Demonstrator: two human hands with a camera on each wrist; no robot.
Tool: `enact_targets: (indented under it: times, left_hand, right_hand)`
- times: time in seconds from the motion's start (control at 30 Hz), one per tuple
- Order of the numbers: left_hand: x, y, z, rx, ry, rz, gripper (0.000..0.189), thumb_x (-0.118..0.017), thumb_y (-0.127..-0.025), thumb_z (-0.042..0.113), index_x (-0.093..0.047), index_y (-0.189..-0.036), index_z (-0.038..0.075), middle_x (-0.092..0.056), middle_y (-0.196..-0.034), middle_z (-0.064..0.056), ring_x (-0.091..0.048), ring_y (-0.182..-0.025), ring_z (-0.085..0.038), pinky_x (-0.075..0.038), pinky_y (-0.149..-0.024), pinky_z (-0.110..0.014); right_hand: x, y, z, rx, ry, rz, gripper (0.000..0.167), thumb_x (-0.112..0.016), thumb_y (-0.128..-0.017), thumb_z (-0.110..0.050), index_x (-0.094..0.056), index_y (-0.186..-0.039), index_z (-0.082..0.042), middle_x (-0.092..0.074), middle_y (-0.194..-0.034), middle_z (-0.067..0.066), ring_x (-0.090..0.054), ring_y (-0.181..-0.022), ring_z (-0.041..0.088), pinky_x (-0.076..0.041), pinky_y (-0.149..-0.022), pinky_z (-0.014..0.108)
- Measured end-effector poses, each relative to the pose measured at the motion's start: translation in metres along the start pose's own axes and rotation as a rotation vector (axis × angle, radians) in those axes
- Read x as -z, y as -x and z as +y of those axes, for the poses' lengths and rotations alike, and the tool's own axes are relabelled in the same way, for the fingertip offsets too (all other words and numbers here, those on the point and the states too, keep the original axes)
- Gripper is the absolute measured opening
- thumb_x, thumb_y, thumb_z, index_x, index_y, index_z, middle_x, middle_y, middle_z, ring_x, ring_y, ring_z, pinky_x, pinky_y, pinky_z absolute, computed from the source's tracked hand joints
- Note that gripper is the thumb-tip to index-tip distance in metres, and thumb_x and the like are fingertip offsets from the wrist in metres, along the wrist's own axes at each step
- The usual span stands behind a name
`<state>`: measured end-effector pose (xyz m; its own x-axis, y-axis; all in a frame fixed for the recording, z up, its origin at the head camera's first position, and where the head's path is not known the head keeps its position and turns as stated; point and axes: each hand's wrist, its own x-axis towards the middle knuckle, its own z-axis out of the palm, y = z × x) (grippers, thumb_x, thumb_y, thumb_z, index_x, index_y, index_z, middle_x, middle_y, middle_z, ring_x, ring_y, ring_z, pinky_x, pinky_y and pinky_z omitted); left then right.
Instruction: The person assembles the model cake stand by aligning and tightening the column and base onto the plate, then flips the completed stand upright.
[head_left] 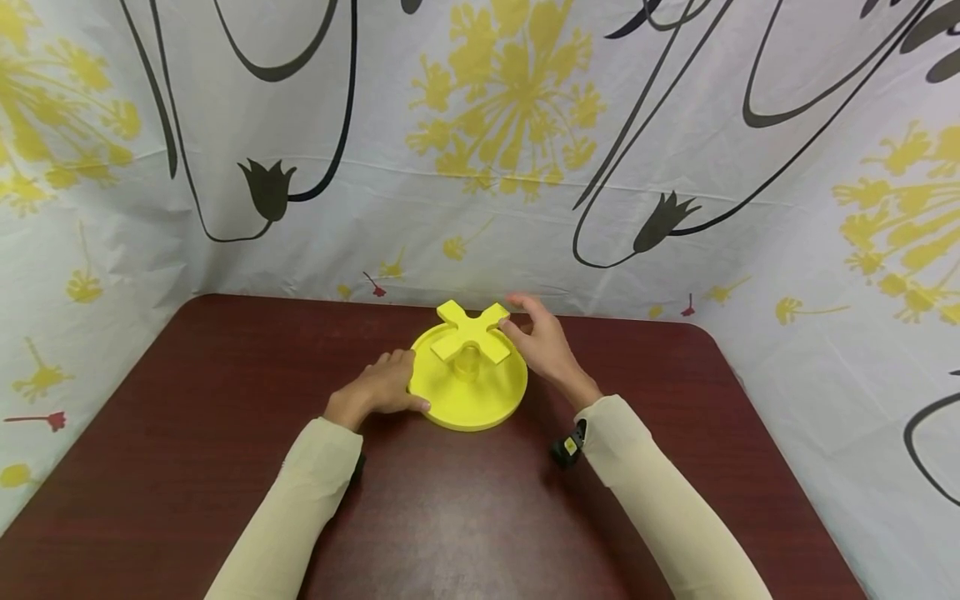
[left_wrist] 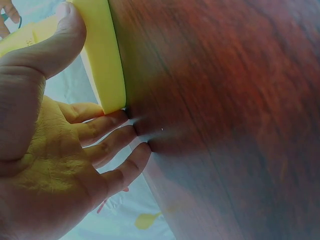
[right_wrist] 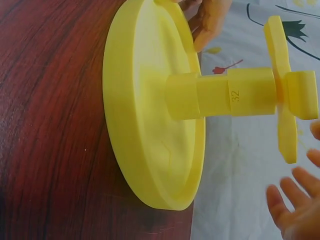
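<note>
A yellow round base (head_left: 480, 407) with a raised rim lies on the table. From its middle rises a thick yellow stem (right_wrist: 215, 95) marked 32, topped by a four-armed cross handle (head_left: 471, 332). My left hand (head_left: 381, 383) holds the base at its left edge, the thumb over the rim and the fingers along the outer side, fingertips down at the tabletop. Close to the right arms of the cross is my right hand (head_left: 549, 346), fingers spread and thumb near one arm's end. In the right wrist view a gap shows between those fingers (right_wrist: 295, 192) and the cross.
The dark reddish wooden table (head_left: 465, 517) has rounded far corners, and the base stands near its far edge. Behind and beside it hangs a white cloth (head_left: 360, 250) with yellow flowers and dark stems. A dark wrist strap (head_left: 570, 444) sits at the right sleeve.
</note>
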<state>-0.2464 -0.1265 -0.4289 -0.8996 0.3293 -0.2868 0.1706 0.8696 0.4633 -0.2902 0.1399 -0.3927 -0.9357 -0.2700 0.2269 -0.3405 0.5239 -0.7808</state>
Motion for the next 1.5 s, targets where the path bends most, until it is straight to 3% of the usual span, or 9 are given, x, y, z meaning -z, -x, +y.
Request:
enact_targets:
  times: [0.13, 0.4, 0.67, 1.07, 1.33, 1.5]
  left_hand:
    - [0.0005, 0.0006, 0.0006, -0.003, 0.0, -0.002, 0.093, -0.074, -0.088, 0.041, -0.024, -0.151, -0.007, -0.036, -0.148, -0.025, -0.036, -0.131, -0.04, -0.032, -0.11, -0.056]
    - [0.0005, 0.0006, 0.0004, -0.003, 0.005, -0.002, 0.093, -0.075, -0.088, 0.041, -0.025, -0.151, -0.006, -0.037, -0.148, -0.024, -0.037, -0.13, -0.039, -0.032, -0.109, -0.055]
    - [0.0014, 0.001, 0.0005, 0.005, 0.006, -0.006, 0.094, -0.074, -0.088, 0.042, -0.024, -0.152, -0.005, -0.036, -0.148, -0.023, -0.037, -0.13, -0.038, -0.032, -0.11, -0.055]
    - [0.0002, 0.0002, -0.0017, -0.005, 0.009, -0.005, 0.094, -0.074, -0.088, 0.041, -0.023, -0.151, -0.006, -0.035, -0.149, -0.024, -0.036, -0.131, -0.039, -0.031, -0.11, -0.055]
    - [0.0008, -0.0004, -0.0015, -0.002, 0.0, -0.01, 0.094, -0.073, -0.088, 0.042, -0.023, -0.151, -0.006, -0.036, -0.148, -0.024, -0.036, -0.131, -0.039, -0.031, -0.11, -0.055]
    - [0.0005, -0.0007, -0.0016, 0.002, -0.003, -0.014, 0.095, -0.074, -0.088, 0.043, -0.023, -0.152, -0.006, -0.035, -0.149, -0.024, -0.036, -0.131, -0.039, -0.031, -0.11, -0.056]
  right_hand:
    - [-0.002, 0.0008, -0.0005, -0.005, -0.003, -0.091, 0.043, -0.059, -0.101, -0.021, -0.052, -0.142, -0.011, -0.056, -0.137, 0.009, -0.06, -0.117, 0.029, -0.053, -0.092, 0.043]
    - [-0.0016, 0.0, -0.001, 0.029, 0.059, -0.017, 0.032, -0.06, -0.1, -0.017, -0.061, -0.13, -0.007, -0.057, -0.127, 0.013, -0.059, -0.107, 0.027, -0.051, -0.091, 0.043]
    - [-0.003, 0.0, 0.0022, 0.032, 0.076, 0.012, 0.022, -0.065, -0.096, -0.017, -0.069, -0.115, -0.006, -0.054, -0.1, 0.009, -0.048, -0.083, 0.023, -0.041, -0.073, 0.034]
    - [-0.0029, 0.0041, 0.0, 0.011, 0.08, -0.016, 0.012, -0.068, -0.094, -0.018, -0.071, -0.104, -0.012, -0.06, -0.094, 0.005, -0.049, -0.076, 0.022, -0.042, -0.067, 0.033]
    - [-0.0024, 0.0052, -0.0001, -0.017, 0.029, -0.046, 0.005, -0.068, -0.093, -0.016, -0.072, -0.095, -0.013, -0.066, -0.083, 0.009, -0.057, -0.071, 0.028, -0.047, -0.063, 0.032]
    - [-0.0028, 0.0075, -0.003, -0.004, 0.005, -0.069, 0.005, -0.069, -0.092, -0.016, -0.073, -0.094, -0.012, -0.068, -0.082, 0.007, -0.059, -0.069, 0.024, -0.049, -0.063, 0.033]
